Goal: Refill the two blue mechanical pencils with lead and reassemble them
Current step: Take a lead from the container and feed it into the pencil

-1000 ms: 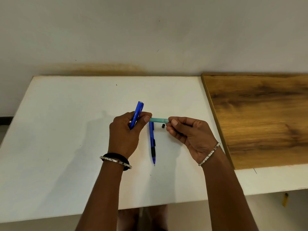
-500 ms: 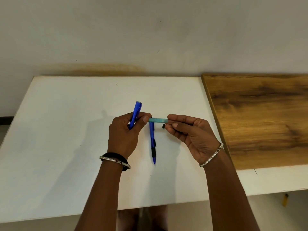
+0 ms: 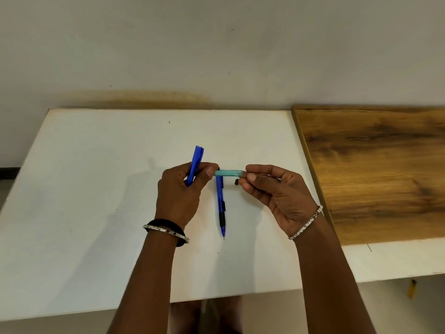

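The left hand [image 3: 179,191] is closed around one blue mechanical pencil [image 3: 195,165], its open top end pointing up and away, while its thumb and forefinger also pinch the near end of a teal lead case [image 3: 227,173]. The right hand [image 3: 272,189] pinches the case's other end between thumb and fingers, so the case hangs level between both hands above the tabletop [image 3: 96,189].

The step looks to be opening the case to draw out lead. It would go best with the left hand's pinch kept firm and the right sliding or pulling the cap end gently along the case's length, the case level so no lead spills, and the held pencil's open end upward, ready to receive it.

The second blue pencil [image 3: 220,203] lies flat on the tabletop between the hands, black grip and tip toward the person. A small black cap [image 3: 236,182] lies just beside it, under the right fingertips. Both pencils are translucent blue, slim and light.
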